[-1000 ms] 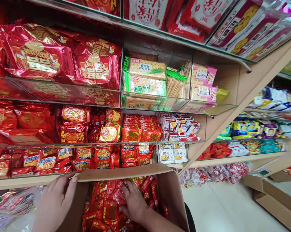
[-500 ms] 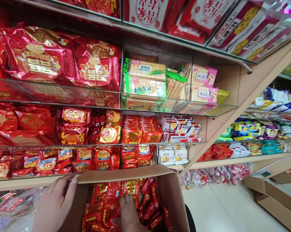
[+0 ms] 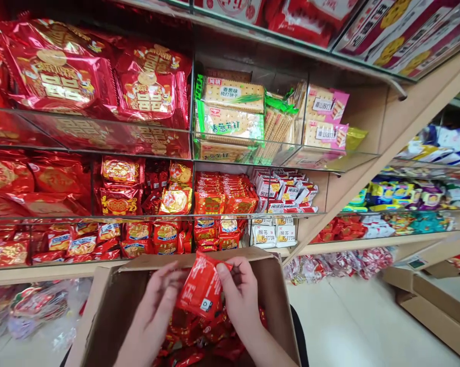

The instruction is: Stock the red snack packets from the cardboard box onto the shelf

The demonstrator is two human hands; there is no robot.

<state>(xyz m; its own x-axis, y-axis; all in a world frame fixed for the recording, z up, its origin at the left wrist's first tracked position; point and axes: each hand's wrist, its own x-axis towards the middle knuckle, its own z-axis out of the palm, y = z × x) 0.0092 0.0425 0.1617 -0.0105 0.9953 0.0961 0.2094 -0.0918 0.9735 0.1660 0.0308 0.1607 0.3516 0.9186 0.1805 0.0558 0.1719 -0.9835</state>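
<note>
A brown cardboard box (image 3: 276,300) sits low in front of me, with several small red snack packets (image 3: 207,336) in it. Both hands hold one red packet (image 3: 201,288) just above the box. My left hand (image 3: 157,306) has its fingers curled against the packet's left side. My right hand (image 3: 239,295) pinches its right edge with thumb and fingers. The packet's back faces me and it tilts a little.
Glass-fronted shelves (image 3: 138,153) ahead hold red foil packs (image 3: 61,76), green cracker packs (image 3: 230,117) and white packets (image 3: 283,196). A slanted wooden shelf side (image 3: 386,153) stands to the right. More cardboard boxes (image 3: 436,316) lie on the pale floor at right.
My left hand left the box's flap and came to the middle. My right hand rose out of the packets with one red packet, which both hands now hold.
</note>
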